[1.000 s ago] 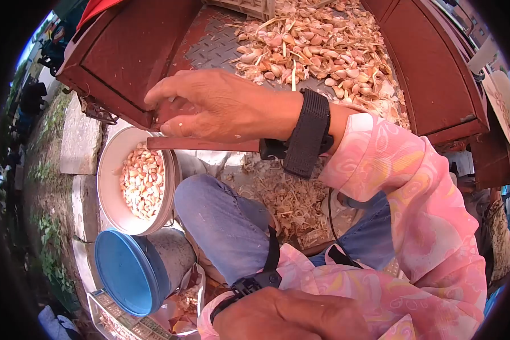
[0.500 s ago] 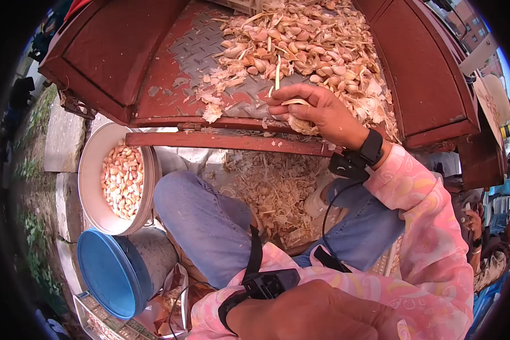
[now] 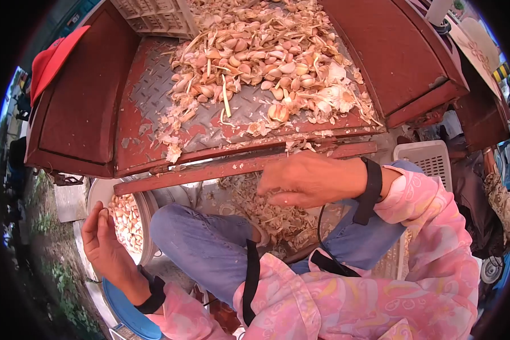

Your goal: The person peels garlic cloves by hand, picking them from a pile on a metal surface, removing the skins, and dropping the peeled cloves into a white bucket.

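Loose garlic cloves [image 3: 283, 68] and papery skins are heaped on the metal bed of a red cart. My right hand [image 3: 309, 178] hangs just in front of the cart's front bar, back upward and fingers curled. Whatever its fingertips may hold is hidden beneath. On the left, my left hand [image 3: 110, 249] is raised beside a white bucket [image 3: 148, 218] of garlic cloves. Its thumb and fingertips are pinched together over the bucket's near side; anything between them is too small to make out. A garlic bulb [image 3: 278, 112] lies near the bed's front edge.
Red side panels [image 3: 76, 107] flank the cart bed. A plastic crate [image 3: 153, 17] stands at its back left. The front bar [image 3: 238, 167] crosses above my knees. Below lie dry skins [image 3: 289, 221]. A blue lid [image 3: 124, 311] is at lower left, a pale basket [image 3: 425, 158] at right.
My left hand has swung from my lap out to the white bucket. My right hand has drawn back from the heap to below the bed's edge. The view has shifted.
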`<state>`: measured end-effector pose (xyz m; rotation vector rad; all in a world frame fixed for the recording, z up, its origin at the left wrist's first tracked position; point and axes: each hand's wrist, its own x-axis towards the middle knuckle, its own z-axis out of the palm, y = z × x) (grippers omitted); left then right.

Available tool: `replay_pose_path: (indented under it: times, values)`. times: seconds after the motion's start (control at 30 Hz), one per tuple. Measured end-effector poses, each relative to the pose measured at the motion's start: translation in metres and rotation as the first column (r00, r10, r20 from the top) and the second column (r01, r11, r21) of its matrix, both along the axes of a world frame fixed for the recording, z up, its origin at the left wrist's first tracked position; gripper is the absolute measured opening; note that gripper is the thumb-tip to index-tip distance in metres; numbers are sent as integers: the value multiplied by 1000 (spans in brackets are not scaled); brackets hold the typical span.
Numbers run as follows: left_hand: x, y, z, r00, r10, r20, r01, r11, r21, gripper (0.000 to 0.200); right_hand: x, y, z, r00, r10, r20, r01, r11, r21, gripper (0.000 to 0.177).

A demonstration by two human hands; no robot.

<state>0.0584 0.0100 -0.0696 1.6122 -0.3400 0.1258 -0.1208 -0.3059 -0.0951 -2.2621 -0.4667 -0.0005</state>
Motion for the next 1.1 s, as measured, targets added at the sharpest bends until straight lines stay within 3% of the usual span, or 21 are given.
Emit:
replay_pose_path:
  times: [0.03, 0.07, 0.1, 0.13, 0.2, 0.27, 0.33, 0.4, 0.47, 0.53, 0.6, 0.67, 0.73, 0.8, 0.83, 0.9, 1.03, 1.1]
  values:
    - [20, 19, -17, 997, 80, 12, -81, 962, 261, 25, 1, -12, 9, 987, -144, -66, 145, 989, 3, 18]
    - [35, 34, -31, 995, 94, 41, -102, 865, 492, 28, 2, -24, 8, 962, -270, 41, 272, 960, -62, 17]
    - [30, 18, -28, 997, 57, 47, -71, 901, 428, 28, 6, -36, 5, 911, -381, 156, 400, 909, -116, 17]
    - [18, -7, -27, 999, 21, 48, -37, 931, 362, 28, 10, -48, 4, 908, -388, 159, 407, 906, -117, 17]
    - [-7, -66, -16, 974, -227, -24, 225, 936, 269, 29, 15, -63, -1, 862, -423, 280, 498, 811, -308, 20]
    - [-23, -125, -20, 901, -429, -67, 431, 862, 268, 30, 23, -65, -13, 866, -413, 283, 494, 795, -353, 21]
    - [-39, -173, -24, 837, -547, 18, 496, 772, 397, 31, 33, -67, -16, 871, -400, 286, 488, 779, -394, 22]
    - [-45, -208, -37, 805, -593, -16, 546, 732, 408, 33, 39, -71, -15, 856, -444, 263, 516, 763, -391, 23]
    - [-42, -231, -54, 788, -613, -57, 585, 716, 382, 33, 43, -78, -17, 864, -414, 287, 495, 802, -333, 27]
    - [-43, -239, -54, 766, -635, -99, 623, 696, 357, 33, 41, -75, -4, 877, -480, -31, 480, 877, -9, 30]
    - [-44, -241, -50, 711, -647, -275, 663, 748, -43, 27, 39, -72, -5, 880, -465, -100, 474, 875, 101, 34]
    - [-45, -238, -48, 699, -635, -329, 636, 763, -119, 22, 37, -65, -7, 855, -519, -18, 511, 835, 203, 33]
    - [-46, -233, -45, 684, -623, -379, 599, 777, -196, 18, 36, -60, 0, 872, -489, 8, 482, 861, 162, 32]
    - [-48, -226, -44, 557, -684, -470, 538, 729, -423, 17, 31, -56, 10, 889, -456, 31, 451, 886, 113, 30]
    - [-48, -221, -44, 554, -684, -475, 536, 730, -425, 17, 28, -53, 16, 912, -410, -9, 406, 898, 169, 30]
    - [-43, -209, -44, 414, -810, -415, 648, 582, -490, 17, 26, -51, 18, 932, -359, -47, 360, 906, 223, 30]
    - [-39, -197, -40, 366, -839, -403, 631, 542, -555, 16, 25, -45, 21, 975, -213, -70, 221, 863, 454, 31]
    - [-37, -193, -44, 231, -912, -338, 626, 405, -666, 16, 25, -47, 23, 981, -152, -118, 191, 836, 514, 32]
